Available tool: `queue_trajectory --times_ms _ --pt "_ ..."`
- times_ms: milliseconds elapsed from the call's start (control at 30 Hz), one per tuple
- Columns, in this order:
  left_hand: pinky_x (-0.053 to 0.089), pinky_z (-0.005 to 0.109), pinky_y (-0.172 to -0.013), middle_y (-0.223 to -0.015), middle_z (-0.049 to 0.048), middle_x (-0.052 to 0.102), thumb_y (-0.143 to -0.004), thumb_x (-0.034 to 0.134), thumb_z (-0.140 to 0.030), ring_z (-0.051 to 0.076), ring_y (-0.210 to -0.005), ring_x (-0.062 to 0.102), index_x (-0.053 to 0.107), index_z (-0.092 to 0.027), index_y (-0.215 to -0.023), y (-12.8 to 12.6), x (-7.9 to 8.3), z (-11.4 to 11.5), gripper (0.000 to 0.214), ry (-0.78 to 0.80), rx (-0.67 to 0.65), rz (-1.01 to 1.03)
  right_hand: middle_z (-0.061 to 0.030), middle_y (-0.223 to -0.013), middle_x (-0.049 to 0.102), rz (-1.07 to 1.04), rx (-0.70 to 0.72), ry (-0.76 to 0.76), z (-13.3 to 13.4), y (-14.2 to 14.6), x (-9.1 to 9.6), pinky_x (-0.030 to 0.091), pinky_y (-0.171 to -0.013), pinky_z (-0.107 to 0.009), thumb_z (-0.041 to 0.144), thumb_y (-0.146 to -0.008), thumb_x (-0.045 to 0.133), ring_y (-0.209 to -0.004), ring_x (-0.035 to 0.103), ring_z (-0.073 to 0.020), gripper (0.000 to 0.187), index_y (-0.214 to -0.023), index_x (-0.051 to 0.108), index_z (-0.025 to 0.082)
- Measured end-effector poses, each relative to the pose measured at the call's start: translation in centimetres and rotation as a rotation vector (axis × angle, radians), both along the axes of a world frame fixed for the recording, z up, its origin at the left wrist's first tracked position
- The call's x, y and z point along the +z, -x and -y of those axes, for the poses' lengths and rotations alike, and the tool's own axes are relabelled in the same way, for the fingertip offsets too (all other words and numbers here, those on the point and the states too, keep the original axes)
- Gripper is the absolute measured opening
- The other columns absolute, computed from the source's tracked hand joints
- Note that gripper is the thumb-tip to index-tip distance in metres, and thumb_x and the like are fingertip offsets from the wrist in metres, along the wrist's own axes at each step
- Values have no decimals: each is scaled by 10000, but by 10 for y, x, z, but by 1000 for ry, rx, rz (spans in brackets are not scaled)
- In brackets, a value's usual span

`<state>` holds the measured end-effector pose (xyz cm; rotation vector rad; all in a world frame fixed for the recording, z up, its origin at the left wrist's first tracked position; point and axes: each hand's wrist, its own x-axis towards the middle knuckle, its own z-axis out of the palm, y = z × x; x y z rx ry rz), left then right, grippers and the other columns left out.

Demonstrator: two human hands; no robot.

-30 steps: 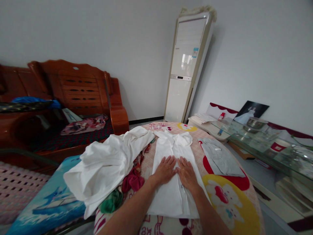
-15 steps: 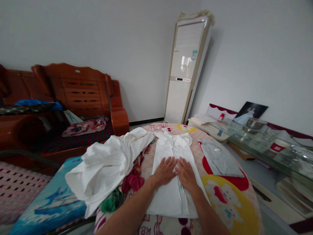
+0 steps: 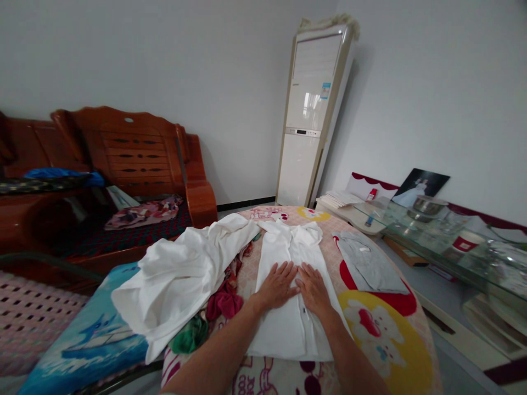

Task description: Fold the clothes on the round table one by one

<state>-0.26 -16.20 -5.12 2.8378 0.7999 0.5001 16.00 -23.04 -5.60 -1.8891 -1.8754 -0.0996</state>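
A white garment (image 3: 288, 323) folded into a long narrow strip lies on a table covered with a pink cartoon-print cloth (image 3: 391, 340). My left hand (image 3: 279, 285) and my right hand (image 3: 313, 288) lie flat side by side on the middle of the strip, fingers stretched out and palms down, holding nothing. The garment's collar end (image 3: 294, 233) points away from me.
A crumpled heap of white clothes (image 3: 177, 280) lies to the left, with red and green cloth (image 3: 208, 318) under it. A folded grey garment (image 3: 370, 266) sits to the right. Beyond are a wooden sofa (image 3: 135, 159), a standing air conditioner (image 3: 310, 115) and a glass-topped cabinet (image 3: 444, 236).
Both hands stay flat on the white garment. Only the view has shifted slightly.
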Motion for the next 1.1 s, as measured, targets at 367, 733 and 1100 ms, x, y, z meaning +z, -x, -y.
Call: queue_trajectory --times_ms 367,733,1100 --pt "435 231 -697 -804 6 677 -755 633 -212 146 -741 604 667 -187 -822 15 51 37 80 364 -125 -99 -27 -602 658 -325 70 241 51 -13 55 401 -560 -234 193 -730 568 -577 578 -144 142 -664 692 174" --pt "447 274 -701 -976 15 654 -620 757 -526 213 -849 626 611 -235 -992 30 78 75 494 312 -336 -339 7 -676 657 -488 266 554 101 -5 68 363 -555 -206 203 -666 655 -632 581 -128 134 -780 713 162" --pt "505 372 -694 -1041 131 608 -867 512 -307 266 -900 599 514 -154 -1153 23 60 118 324 15 -170 -352 -38 -895 618 -16 225 460 117 17 65 388 -714 -285 394 -617 765 -809 541 -191 395 -897 610 164"
